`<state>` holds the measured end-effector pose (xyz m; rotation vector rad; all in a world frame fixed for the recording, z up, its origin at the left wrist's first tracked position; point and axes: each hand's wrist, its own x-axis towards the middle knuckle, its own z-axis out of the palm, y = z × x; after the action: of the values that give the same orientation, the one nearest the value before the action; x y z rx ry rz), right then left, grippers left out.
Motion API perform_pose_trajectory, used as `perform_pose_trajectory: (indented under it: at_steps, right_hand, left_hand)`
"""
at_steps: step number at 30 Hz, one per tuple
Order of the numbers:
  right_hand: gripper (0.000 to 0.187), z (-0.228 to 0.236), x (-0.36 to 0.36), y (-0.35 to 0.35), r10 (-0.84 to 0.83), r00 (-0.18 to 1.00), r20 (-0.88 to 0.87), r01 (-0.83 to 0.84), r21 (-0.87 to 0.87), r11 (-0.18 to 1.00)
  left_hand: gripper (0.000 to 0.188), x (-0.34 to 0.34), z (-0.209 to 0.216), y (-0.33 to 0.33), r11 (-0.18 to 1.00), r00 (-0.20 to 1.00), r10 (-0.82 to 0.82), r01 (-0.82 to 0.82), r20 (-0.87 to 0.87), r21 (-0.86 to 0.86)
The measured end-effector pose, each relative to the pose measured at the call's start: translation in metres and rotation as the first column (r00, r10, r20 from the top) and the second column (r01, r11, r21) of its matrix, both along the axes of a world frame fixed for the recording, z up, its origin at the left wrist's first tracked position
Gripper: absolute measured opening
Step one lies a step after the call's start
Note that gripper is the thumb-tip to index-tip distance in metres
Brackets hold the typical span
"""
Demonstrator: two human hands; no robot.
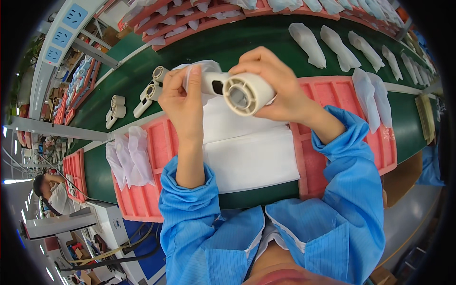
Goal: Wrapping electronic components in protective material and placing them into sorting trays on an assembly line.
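Note:
A cream-coloured hair dryer body (pixel 255 87), its round ringed end facing me, is held above the bench. My right hand (pixel 280 83) wraps round its barrel from the right. On the left, my left hand (pixel 183 97) pinches a thin translucent white bag (pixel 211 65) at the handle end. The bag lies around part of the handle; how far it covers it is hidden by my fingers. Below both hands lies a stack of white sheets (pixel 251 161). Several similar cream hair dryer bodies (pixel 144 104) rest to the left on the green belt.
Pink compartment trays (pixel 304 183) flank the white sheets, with white bags (pixel 130 159) draped over the left one and more over the right. Bagged pieces (pixel 308 45) lie in a row along the green belt (pixel 266 35). Loaded pink trays (pixel 190 23) are stacked behind. Another person (pixel 54 194) is far left.

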<state>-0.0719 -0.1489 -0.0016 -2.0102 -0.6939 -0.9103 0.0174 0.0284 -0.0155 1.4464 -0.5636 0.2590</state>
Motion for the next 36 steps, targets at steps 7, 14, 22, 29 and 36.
perform_pose_trajectory:
  at_steps: [7, 14, 22, 29, 36]
  right_hand:
    - [0.089, -0.024, 0.007, 0.011, -0.282, 0.957, 0.07, 0.289, -0.12, 0.95]
    - [0.089, -0.025, 0.005, 0.006, -0.327, 0.944, -0.047, 0.318, -0.135, 0.938]
    - [0.067, -0.028, 0.013, -0.01, -0.304, 0.93, -0.205, 0.326, 0.079, 0.942]
    - [0.081, -0.002, -0.014, 0.011, 0.082, 0.935, -0.346, -0.032, 0.148, 0.989]
    - [0.063, -0.013, -0.005, 0.006, 0.207, 0.873, -0.441, -0.19, 0.083, 0.978]
  left_hand:
    - [0.01, -0.031, 0.006, -0.01, 0.972, 0.971, -0.234, 0.233, -0.038, -0.044]
    - [0.019, -0.065, 0.001, -0.027, 0.934, 0.798, 0.087, -0.273, 0.597, 0.229]
    - [0.043, -0.063, 0.006, -0.027, 0.942, 0.83, -0.078, -0.12, 0.552, 0.315]
    - [0.069, -0.026, 0.009, -0.013, 0.93, 0.935, -0.171, 0.049, 0.311, 0.364]
    - [0.038, -0.02, 0.017, 0.011, 0.638, 0.695, -0.696, 0.713, 0.18, -0.29]
